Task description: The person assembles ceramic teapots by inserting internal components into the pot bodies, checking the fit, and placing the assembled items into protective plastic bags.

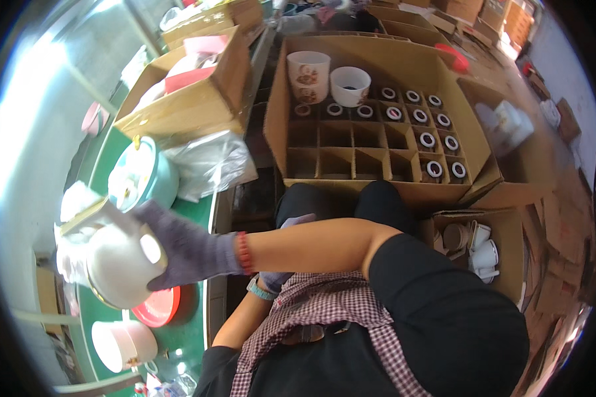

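Observation:
My right arm reaches across to the left. My right hand (182, 241), in a grey-purple knit glove with a red bracelet at the wrist, is closed on a glossy white rounded ceramic vessel (116, 264) with a thin gold line. The vessel is over the green tabletop (192, 225). Beneath my right forearm, close to my lap, is my gloved left hand (275, 280) with a pale blue watch; its fingers are mostly hidden. Near the vessel stand a light blue tub (162, 175) with white items, a red dish (157, 308) and a white pot (122, 344).
Ahead stands a divided carton (377, 188) with several white-topped jars in its cells and two white printed cups (309, 76) on top. At my right a small box (510, 258) contains white cups. Clear plastic (208, 162) and an open carton (198, 99) lie at the left.

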Action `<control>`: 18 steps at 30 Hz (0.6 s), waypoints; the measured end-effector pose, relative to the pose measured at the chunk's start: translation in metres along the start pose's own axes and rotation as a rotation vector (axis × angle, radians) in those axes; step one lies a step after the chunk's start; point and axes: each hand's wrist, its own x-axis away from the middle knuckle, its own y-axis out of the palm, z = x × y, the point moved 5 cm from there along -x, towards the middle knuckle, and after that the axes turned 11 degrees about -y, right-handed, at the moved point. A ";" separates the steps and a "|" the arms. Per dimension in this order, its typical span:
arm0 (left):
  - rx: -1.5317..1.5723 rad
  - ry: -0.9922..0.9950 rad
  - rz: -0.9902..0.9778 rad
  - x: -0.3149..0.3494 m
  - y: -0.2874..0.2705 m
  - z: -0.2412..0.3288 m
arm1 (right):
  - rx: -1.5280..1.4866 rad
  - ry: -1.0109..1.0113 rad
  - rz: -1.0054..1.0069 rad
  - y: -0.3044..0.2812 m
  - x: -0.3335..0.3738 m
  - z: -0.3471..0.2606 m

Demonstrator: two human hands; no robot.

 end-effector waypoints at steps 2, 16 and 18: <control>0.151 -0.135 -0.109 -0.036 0.004 -0.002 | 0.069 0.161 0.159 -0.073 0.016 -0.011; -0.912 0.263 -0.418 -0.341 0.342 0.026 | 0.960 0.349 1.399 -0.453 0.410 -0.322; -1.015 0.167 -0.510 -0.359 0.365 0.007 | 1.243 0.485 1.315 -0.456 0.386 -0.362</control>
